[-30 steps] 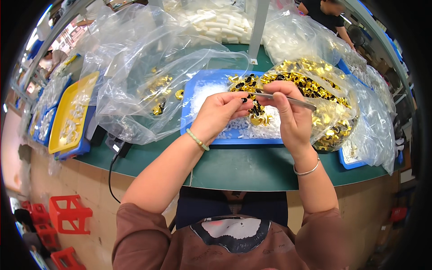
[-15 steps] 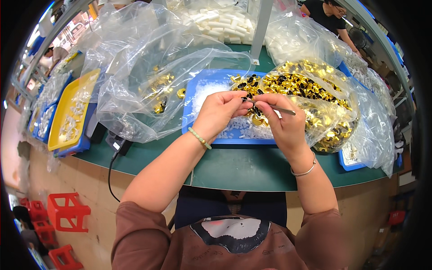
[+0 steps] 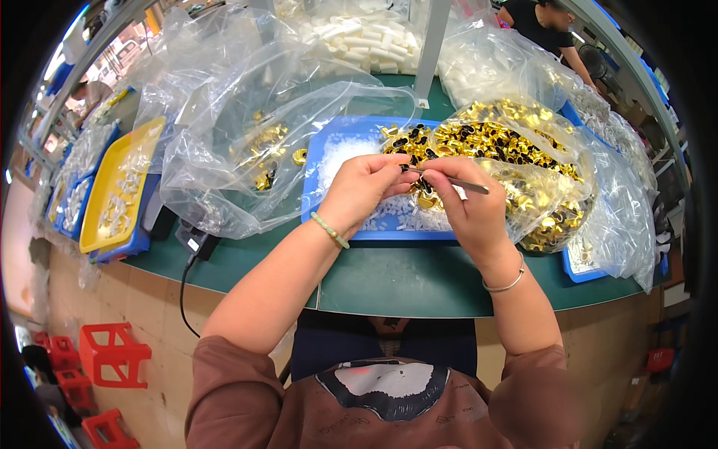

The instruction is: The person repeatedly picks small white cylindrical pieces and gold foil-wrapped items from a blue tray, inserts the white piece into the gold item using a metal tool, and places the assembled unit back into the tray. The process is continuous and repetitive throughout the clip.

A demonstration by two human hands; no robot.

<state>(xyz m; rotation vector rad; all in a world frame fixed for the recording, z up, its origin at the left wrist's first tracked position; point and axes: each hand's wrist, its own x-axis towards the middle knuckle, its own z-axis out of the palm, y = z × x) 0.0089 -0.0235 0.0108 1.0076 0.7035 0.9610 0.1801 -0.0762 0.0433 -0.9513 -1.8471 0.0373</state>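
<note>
Over a blue tray of small white bits, my two hands meet. My right hand grips metal tweezers whose tips point left toward my left fingertips. My left hand pinches a small dark and gold part at the tweezer tips. A heap of shiny gold caps with black insides lies in an open clear bag just beyond my hands.
A second clear bag with a few gold caps sits to the left. A yellow tray on blue trays holds small pale pieces. Bags of white parts stand at the back. A black cable hangs over the green table edge. Red stools stand below.
The tweezers have swung from pointing right and down to nearly level, and both hands have drawn closer together over the tray.
</note>
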